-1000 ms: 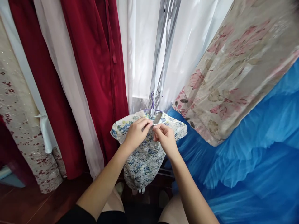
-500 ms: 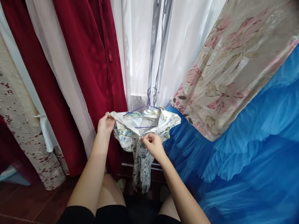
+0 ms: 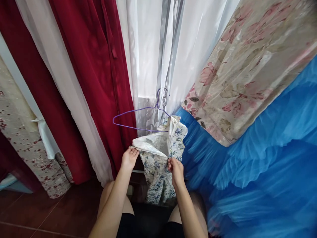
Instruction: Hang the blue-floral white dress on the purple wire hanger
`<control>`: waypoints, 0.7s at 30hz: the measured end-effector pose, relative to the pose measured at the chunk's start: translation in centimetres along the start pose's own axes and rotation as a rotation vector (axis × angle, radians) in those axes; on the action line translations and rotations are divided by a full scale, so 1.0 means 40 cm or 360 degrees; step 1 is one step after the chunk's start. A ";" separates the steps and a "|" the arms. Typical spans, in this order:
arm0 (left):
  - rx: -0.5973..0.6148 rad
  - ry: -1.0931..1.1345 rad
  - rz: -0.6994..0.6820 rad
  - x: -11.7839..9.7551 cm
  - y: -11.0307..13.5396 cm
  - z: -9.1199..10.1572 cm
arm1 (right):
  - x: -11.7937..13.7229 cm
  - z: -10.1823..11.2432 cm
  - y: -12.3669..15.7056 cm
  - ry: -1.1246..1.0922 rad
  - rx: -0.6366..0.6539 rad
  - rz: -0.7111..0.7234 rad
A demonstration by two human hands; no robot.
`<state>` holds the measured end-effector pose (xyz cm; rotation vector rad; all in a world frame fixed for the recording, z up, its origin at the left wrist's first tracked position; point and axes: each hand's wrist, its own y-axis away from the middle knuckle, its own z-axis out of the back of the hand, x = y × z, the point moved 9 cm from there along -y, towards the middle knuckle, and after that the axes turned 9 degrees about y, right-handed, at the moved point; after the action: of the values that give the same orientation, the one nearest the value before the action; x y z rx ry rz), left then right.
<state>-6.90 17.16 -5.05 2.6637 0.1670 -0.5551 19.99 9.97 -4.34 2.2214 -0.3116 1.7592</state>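
Observation:
A white garment with a blue and green floral print hangs from a purple wire hanger by its right shoulder only. The hanger's left arm is bare. My left hand pinches the garment's loose left shoulder edge, below the hanger. My right hand grips the front neckline, fingers closed on the cloth. Between the two hands the neck opening is stretched wide, and the lower part of the garment drops toward my knees. The hanger's hook sits by a metal chain.
Dark red drapes and pale fabrics hang at the left. White cloth hangs behind the hanger. On the right are a beige floral fabric and a ruffled blue tulle skirt. Dark red floor tiles show at lower left.
The garment's left shoulder has come off the hanger, baring its left arm. My left hand moved right and down with that edge; my right hand moved slightly right and down.

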 end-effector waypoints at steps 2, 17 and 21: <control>0.0005 -0.0044 0.0052 0.048 0.026 0.011 | -0.065 0.063 0.001 -0.0025 -0.0109 -0.0116; 0.1675 -0.1793 -0.0426 0.243 0.407 -0.333 | 0.113 -0.027 0.134 0.0682 0.0992 0.0276; 0.1999 -0.2075 0.0050 0.253 0.442 -0.249 | 0.186 -0.005 0.151 0.0538 0.1089 0.0215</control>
<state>9.37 5.62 5.72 2.4509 -0.8364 -2.8802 19.45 4.47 3.49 2.2713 0.2661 2.5610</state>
